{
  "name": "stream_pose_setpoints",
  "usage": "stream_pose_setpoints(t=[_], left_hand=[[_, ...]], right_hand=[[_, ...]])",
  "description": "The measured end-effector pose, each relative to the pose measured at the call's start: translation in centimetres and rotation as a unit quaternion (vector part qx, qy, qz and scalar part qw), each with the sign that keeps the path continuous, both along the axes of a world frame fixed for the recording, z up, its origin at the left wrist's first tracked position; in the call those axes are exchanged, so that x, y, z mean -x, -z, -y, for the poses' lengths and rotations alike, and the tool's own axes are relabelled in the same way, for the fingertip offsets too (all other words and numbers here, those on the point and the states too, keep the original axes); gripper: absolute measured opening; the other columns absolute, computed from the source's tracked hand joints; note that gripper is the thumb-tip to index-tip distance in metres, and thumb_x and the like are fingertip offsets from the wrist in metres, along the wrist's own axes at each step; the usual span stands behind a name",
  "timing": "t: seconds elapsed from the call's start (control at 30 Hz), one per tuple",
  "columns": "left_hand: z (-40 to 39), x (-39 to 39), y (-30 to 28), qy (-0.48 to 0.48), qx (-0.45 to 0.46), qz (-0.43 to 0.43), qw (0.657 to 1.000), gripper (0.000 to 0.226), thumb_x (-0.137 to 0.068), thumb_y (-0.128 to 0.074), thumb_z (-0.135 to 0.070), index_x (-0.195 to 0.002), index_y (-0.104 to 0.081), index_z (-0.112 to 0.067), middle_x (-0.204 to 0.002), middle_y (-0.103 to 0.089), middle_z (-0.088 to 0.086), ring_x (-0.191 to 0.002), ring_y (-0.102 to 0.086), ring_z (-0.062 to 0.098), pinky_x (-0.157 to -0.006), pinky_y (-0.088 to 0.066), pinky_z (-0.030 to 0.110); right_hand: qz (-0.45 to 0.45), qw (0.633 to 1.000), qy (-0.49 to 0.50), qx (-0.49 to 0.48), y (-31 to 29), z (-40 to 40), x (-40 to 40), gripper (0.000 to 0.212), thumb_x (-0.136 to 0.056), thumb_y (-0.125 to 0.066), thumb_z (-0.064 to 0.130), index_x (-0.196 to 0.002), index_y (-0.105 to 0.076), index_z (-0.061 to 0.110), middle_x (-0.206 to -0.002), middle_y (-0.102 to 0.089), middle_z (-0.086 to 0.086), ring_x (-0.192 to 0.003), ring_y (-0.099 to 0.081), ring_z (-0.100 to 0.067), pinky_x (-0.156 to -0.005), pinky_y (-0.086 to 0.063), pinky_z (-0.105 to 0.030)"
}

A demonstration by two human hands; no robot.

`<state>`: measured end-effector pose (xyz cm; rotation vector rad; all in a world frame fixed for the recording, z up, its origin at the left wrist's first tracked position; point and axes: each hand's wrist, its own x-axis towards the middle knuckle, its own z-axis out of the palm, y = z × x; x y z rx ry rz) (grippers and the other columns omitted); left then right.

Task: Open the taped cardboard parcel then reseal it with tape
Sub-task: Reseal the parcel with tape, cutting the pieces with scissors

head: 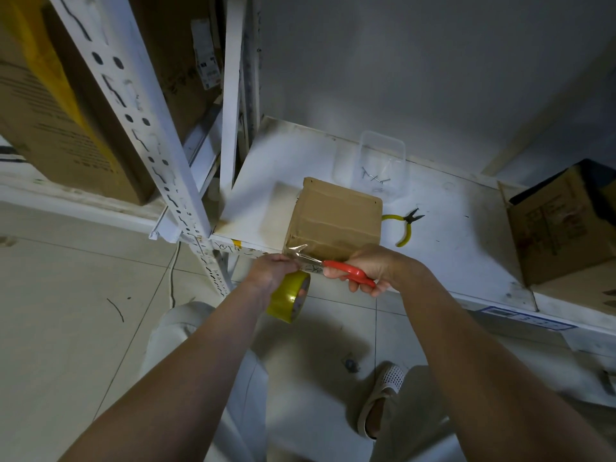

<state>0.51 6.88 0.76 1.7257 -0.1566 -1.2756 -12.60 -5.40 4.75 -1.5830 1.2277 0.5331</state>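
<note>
A small brown cardboard parcel (336, 221) stands at the front edge of a white shelf (450, 235). A strip of clear tape (295, 251) runs from its near left corner to a yellowish tape roll (288, 300). My left hand (273, 271) grips that roll just below the shelf edge. My right hand (370, 266) holds red-handled scissors (346, 271), whose blades point left and meet the tape strip beside the parcel's corner.
Yellow-handled pliers (405, 226) lie right of the parcel. A clear plastic box (383, 161) with a few nails stands behind it. An open cardboard box (563, 225) sits at the shelf's right. White perforated rack posts (146, 128) and large cartons (56, 105) rise at left.
</note>
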Motion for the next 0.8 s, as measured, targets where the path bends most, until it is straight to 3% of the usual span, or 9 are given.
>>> stream_pose_setpoints(t=[0.1,0.17,0.37,0.53,0.6,0.7,0.77,0.8], left_hand=[[-0.2,-0.3,0.3,0.003,-0.01,0.002,1.0,0.007,-0.084,-0.067,-0.007,-0.082,-0.063,-0.012,-0.08,-0.062,0.009,-0.071,-0.057,0.023,-0.068,-0.047,0.027],[-0.3,-0.4,0.3,0.003,-0.014,0.003,1.0,0.012,-0.083,-0.068,-0.006,-0.094,-0.065,-0.01,-0.09,-0.063,0.013,-0.079,-0.058,0.026,-0.076,-0.047,0.031],[-0.2,-0.7,0.7,0.012,-0.019,0.008,1.0,0.015,-0.084,-0.069,-0.013,-0.097,-0.063,-0.012,-0.08,-0.061,0.005,-0.068,-0.054,0.017,-0.064,-0.044,0.025],[-0.2,-1.2,0.8,0.031,-0.028,0.036,0.998,0.019,-0.084,-0.069,-0.014,-0.102,-0.064,-0.012,-0.093,-0.06,0.008,-0.071,-0.053,0.017,-0.067,-0.043,0.024],[-0.3,-1.4,0.9,0.058,-0.038,0.067,0.995,0.017,-0.085,-0.068,-0.014,-0.101,-0.063,-0.012,-0.088,-0.059,0.006,-0.071,-0.051,0.017,-0.058,-0.039,0.021],[-0.5,-1.5,1.0,0.089,-0.052,0.118,0.988,0.016,-0.083,-0.069,-0.012,-0.099,-0.066,-0.008,-0.089,-0.058,0.01,-0.084,-0.057,0.026,-0.067,-0.047,0.025],[-0.9,-1.4,0.8,0.11,-0.068,0.142,0.982,0.008,-0.085,-0.066,-0.011,-0.091,-0.065,-0.007,-0.08,-0.058,0.008,-0.067,-0.061,0.019,-0.046,-0.047,0.013],[-1.1,-1.3,0.7,0.113,-0.072,0.148,0.98,0.006,-0.086,-0.065,-0.01,-0.081,-0.062,-0.009,-0.073,-0.055,0.006,-0.051,-0.059,0.012,-0.034,-0.039,0.009]], right_hand=[[0.008,1.0,-0.003,0.014,0.2,0.0,-0.5,0.045,-0.068,-0.079,0.047,-0.09,-0.069,0.009,-0.064,-0.061,-0.003,-0.041,-0.043,-0.007,-0.042,-0.038,-0.017],[0.008,1.0,-0.011,0.025,0.2,0.2,-0.6,0.048,-0.066,-0.081,0.044,-0.097,-0.071,0.009,-0.066,-0.062,-0.003,-0.042,-0.044,-0.007,-0.044,-0.038,-0.018],[0.015,0.995,-0.061,0.084,0.4,0.3,-0.5,0.034,-0.067,-0.081,0.042,-0.084,-0.074,0.013,-0.061,-0.061,-0.001,-0.042,-0.044,-0.007,-0.042,-0.035,-0.015],[0.032,0.992,-0.072,0.103,0.5,0.3,-0.5,0.03,-0.07,-0.081,0.032,-0.089,-0.074,0.01,-0.062,-0.061,0.0,-0.04,-0.048,-0.004,-0.039,-0.036,-0.014],[0.049,0.99,-0.077,0.106,0.6,0.2,-0.5,0.029,-0.07,-0.082,0.028,-0.09,-0.072,0.009,-0.067,-0.063,0.0,-0.052,-0.055,-0.006,-0.047,-0.044,-0.017],[0.017,0.982,-0.143,0.124,-0.2,-0.2,-0.6,0.028,-0.069,-0.082,0.031,-0.087,-0.064,0.017,-0.083,-0.058,0.004,-0.079,-0.055,-0.012,-0.065,-0.044,-0.021],[0.002,0.974,-0.181,0.136,-1.2,-0.5,-0.5,0.036,-0.072,-0.08,0.031,-0.091,-0.05,0.023,-0.089,-0.05,0.008,-0.088,-0.048,-0.013,-0.068,-0.039,-0.021],[-0.005,0.97,-0.194,0.148,-1.5,-0.5,-0.4,0.043,-0.072,-0.08,0.032,-0.098,-0.047,0.023,-0.094,-0.048,0.006,-0.092,-0.046,-0.014,-0.072,-0.038,-0.023]])
